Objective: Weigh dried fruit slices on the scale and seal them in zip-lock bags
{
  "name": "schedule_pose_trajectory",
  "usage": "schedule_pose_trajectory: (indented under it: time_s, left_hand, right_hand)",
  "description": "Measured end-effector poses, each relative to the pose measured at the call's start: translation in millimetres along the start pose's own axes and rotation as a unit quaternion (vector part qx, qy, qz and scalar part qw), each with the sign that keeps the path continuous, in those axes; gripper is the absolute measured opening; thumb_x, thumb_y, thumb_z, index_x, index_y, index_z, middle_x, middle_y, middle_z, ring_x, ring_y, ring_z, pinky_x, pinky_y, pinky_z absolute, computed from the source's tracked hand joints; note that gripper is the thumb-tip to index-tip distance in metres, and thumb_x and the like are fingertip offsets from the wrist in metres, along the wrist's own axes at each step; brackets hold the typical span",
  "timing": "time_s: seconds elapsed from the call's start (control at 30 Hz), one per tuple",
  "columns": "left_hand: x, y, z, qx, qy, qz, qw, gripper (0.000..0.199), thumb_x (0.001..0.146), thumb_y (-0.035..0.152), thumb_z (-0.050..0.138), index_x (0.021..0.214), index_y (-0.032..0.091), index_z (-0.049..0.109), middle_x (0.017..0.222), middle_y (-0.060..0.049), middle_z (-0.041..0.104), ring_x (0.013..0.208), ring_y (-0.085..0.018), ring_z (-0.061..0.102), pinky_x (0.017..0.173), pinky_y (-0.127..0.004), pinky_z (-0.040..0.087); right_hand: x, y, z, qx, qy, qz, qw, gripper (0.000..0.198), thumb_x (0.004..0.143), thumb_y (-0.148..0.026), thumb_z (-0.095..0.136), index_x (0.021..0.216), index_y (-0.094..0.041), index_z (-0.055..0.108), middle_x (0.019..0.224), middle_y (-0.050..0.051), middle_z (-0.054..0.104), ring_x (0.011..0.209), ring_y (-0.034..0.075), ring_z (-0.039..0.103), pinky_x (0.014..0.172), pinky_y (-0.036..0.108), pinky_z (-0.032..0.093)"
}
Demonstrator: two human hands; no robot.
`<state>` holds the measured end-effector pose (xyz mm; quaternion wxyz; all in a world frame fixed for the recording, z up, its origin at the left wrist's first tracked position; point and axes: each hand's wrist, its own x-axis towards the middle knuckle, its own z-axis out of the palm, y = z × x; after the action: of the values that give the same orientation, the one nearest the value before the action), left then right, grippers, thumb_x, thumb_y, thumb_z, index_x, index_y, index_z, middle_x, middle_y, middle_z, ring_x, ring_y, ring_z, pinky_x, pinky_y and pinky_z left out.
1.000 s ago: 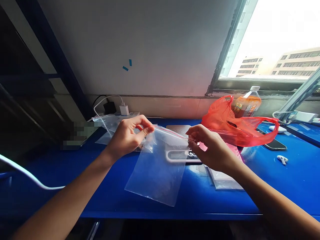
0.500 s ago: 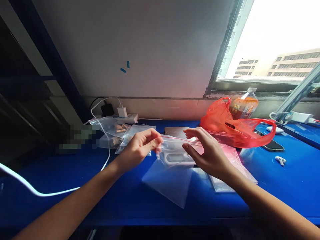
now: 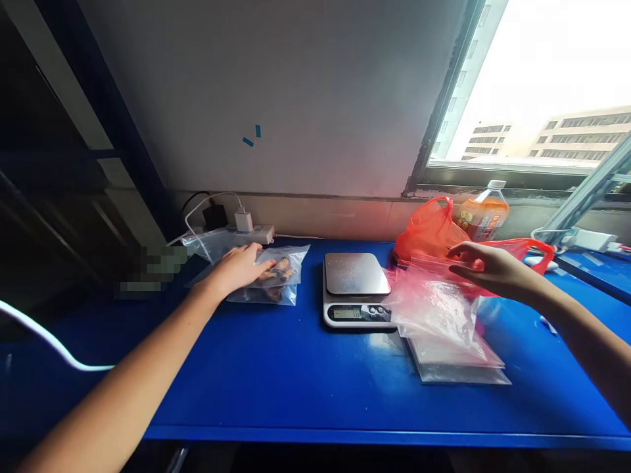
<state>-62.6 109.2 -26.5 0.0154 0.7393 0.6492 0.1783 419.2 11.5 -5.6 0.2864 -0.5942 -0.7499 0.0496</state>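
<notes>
My left hand (image 3: 240,266) rests at the left edge of a clear plastic bag (image 3: 292,261) with brown pieces in it; its thumb and fingers are apart. More clear bags lie beneath and behind that hand. My right hand (image 3: 478,263) is by the upper edge of a clear zip bag (image 3: 436,312); its fingers are curved, with a gap to the thumb. This zip bag lies over a stack of flat bags (image 3: 458,374), and its left corner overlaps a kitchen scale (image 3: 357,272). The scale's metal plate is bare and its display shows digits too small to read.
A red carrier bag (image 3: 424,226) and an orange drink bottle (image 3: 486,213) stand at the back right. A power strip (image 3: 261,234) with plugs is by the wall. A white cable (image 3: 59,348) crosses the left of the blue table (image 3: 276,381).
The zip bag has gone from between my hands to the stack on the right, uncovering the scale. My left hand has moved left to the bags; my right hand has moved right.
</notes>
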Motion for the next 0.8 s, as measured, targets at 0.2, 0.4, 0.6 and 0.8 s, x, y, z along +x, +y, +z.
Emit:
schedule_pose_trajectory:
  time_s: [0.2, 0.4, 0.6, 0.8]
  left_hand:
    - [1, -8, 3, -0.028, 0.026, 0.004, 0.999, 0.039, 0.080, 0.026, 0.058, 0.119, 0.020, 0.062, 0.111, -0.010, 0.072, 0.093, -0.026, 0.069, 0.079, -0.033, 0.052]
    - [-13, 11, -14, -0.059, 0.123, 0.065, 0.988, 0.046, 0.083, 0.012, 0.041, 0.126, 0.018, 0.058, 0.125, -0.012, 0.062, 0.107, -0.025, 0.064, 0.095, -0.034, 0.047]
    - [-34, 43, -23, -0.196, 0.101, 0.099, 0.970, 0.047, 0.080, 0.009, 0.038, 0.121, 0.021, 0.060, 0.109, -0.005, 0.070, 0.081, -0.018, 0.067, 0.079, -0.028, 0.051]
    - [-44, 58, -22, -0.248, 0.048, 0.155, 0.955, 0.045, 0.078, 0.010, 0.041, 0.120, 0.019, 0.058, 0.093, -0.003, 0.067, 0.068, -0.015, 0.061, 0.070, -0.029, 0.051]
  right_hand:
    - [20, -40, 30, -0.179, 0.098, -0.036, 0.978, 0.028, 0.089, -0.045, 0.054, 0.075, -0.022, 0.044, 0.076, 0.012, 0.061, 0.083, 0.028, 0.055, 0.079, 0.045, 0.042]
    - [-13, -95, 63, -0.198, 0.145, 0.011, 0.969, 0.079, 0.086, -0.060, 0.052, 0.144, -0.011, 0.030, 0.121, 0.026, 0.057, 0.110, 0.044, 0.055, 0.079, 0.058, 0.048]
    - [-72, -61, 61, -0.160, 0.002, -0.035, 0.987, 0.080, 0.087, -0.061, 0.053, 0.152, -0.022, 0.030, 0.148, 0.022, 0.042, 0.135, 0.041, 0.042, 0.102, 0.060, 0.043]
    - [-77, -37, 17, -0.122, -0.181, 0.013, 0.976, 0.073, 0.085, -0.055, 0.061, 0.150, -0.038, 0.035, 0.158, 0.008, 0.032, 0.148, 0.034, 0.019, 0.118, 0.056, 0.024]
